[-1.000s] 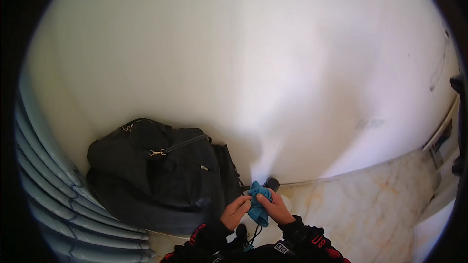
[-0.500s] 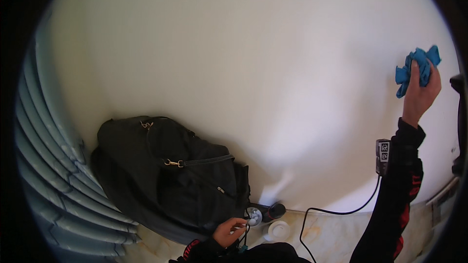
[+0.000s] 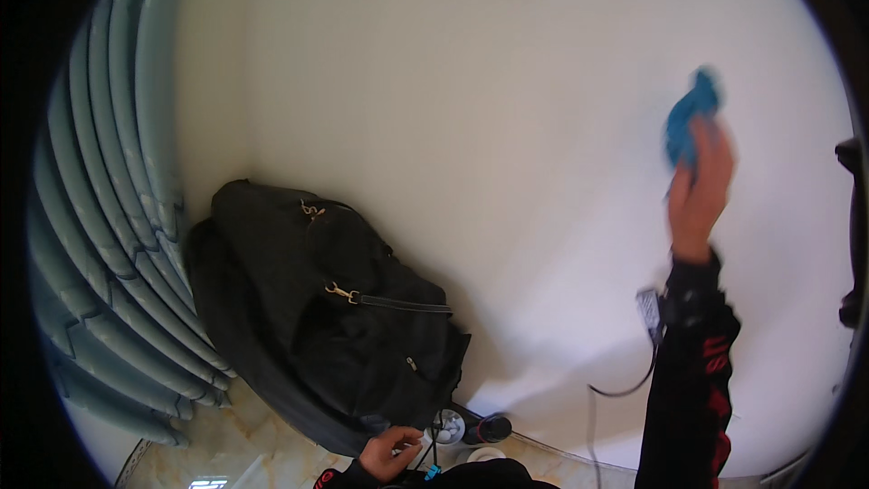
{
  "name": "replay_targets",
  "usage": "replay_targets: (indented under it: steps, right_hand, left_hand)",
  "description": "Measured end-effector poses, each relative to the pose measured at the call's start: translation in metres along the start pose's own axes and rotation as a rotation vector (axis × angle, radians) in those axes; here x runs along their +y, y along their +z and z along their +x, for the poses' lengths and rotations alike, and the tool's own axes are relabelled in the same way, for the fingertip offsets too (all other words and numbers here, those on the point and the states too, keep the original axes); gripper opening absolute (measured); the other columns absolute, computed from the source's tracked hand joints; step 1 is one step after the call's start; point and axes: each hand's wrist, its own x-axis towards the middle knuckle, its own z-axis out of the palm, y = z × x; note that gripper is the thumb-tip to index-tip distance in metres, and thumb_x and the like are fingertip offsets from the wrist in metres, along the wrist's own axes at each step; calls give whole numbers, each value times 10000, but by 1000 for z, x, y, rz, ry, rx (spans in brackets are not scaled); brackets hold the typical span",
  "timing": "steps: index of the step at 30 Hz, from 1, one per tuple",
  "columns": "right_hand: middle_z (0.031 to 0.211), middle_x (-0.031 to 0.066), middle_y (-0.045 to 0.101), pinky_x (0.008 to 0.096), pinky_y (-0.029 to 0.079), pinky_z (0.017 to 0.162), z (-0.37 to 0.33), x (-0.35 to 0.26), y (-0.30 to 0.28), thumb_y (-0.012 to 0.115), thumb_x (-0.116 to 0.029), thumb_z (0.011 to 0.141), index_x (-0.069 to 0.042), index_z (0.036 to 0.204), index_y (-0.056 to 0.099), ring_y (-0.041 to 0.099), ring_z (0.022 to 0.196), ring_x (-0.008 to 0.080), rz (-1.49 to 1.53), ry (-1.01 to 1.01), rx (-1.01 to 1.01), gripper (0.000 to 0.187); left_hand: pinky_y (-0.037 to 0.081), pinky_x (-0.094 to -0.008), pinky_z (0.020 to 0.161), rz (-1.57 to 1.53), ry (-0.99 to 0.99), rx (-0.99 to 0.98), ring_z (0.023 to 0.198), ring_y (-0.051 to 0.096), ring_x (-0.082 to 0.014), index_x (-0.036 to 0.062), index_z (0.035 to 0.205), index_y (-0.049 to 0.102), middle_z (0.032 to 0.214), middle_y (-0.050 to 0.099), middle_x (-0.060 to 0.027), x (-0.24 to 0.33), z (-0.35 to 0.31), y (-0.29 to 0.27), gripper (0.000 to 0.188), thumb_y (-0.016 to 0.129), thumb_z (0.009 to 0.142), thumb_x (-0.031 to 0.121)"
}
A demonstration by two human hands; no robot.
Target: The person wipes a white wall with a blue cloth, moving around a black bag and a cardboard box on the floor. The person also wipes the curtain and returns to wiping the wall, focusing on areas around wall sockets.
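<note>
Your right hand [image 3: 699,183] is raised high against the pale wall [image 3: 471,109], closed around a bunched blue cloth [image 3: 688,118] whose top pokes out above your fingers; the cloth looks pressed to or just off the wall, and the blur there makes it hard to say which; judging by that, you are in the wiping step, with the cloth on the upper right stretch of the wall. Your left hand [image 3: 387,453] sits low at the bottom edge, fingers curled loosely near a small white thing and a thin dark cord; whether it grips anything cannot be told from here. Just beside that hand a big black bag [image 3: 335,317] leans against the wall on the marble floor [image 3: 226,444], with a teal pleated curtain [image 3: 109,244] to its left; a small dark bottle [image 3: 489,428] lies at the foot of the wall. A small device on a cable [image 3: 648,308] hangs by your right sleeve; the next move calls for a firm, flat press of the cloth and an even sweep across the wall; mind that the cable does not drag over the surface or snag your arm.
</note>
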Motion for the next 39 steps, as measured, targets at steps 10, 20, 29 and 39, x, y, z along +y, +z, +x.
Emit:
replay_targets:
  steps: [10, 20, 29, 39]
  right_hand:
    - [1190, 113, 604, 437, 430, 971, -135, -139, 85, 555, -32, 809, -15, 1044, 641, 542, 1181, 299, 667, -524, -1167, 251]
    - [1224, 184, 586, 445, 401, 972, 106, -102, 151, 543, 51, 776, -5, 1162, 605, 511, 1164, 365, 27, -62, 45, 395]
    - [1072, 125, 625, 418, 436, 934, -76, -234, 194, 550, -53, 795, -49, 992, 643, 570, 1081, 296, 692, -576, -696, 218]
    - [1154, 195, 611, 453, 446, 884, 190, -183, 268, 511, -60, 842, 2, 1097, 616, 565, 1047, 369, 142, -184, -85, 282]
  left_hand:
    - [526, -307, 845, -1, -46, 31, 953, 668, -174, -25, 1137, 603, 1007, 685, -130, -6, -18, -8, 243, 616, 926, 95]
    - [496, -305, 778, -183, 78, 234, 900, 622, -156, 36, 1148, 610, 972, 662, -85, 17, -31, -16, 238, 612, 926, 124]
    - [512, -278, 721, -100, 143, 355, 862, 642, -143, 7, 1142, 586, 937, 659, -72, 8, -55, -56, 221, 610, 935, 81]
    - [510, -258, 729, -197, 191, 423, 876, 633, -126, -4, 1166, 571, 987, 655, -78, -1, -42, -62, 239, 597, 934, 47]
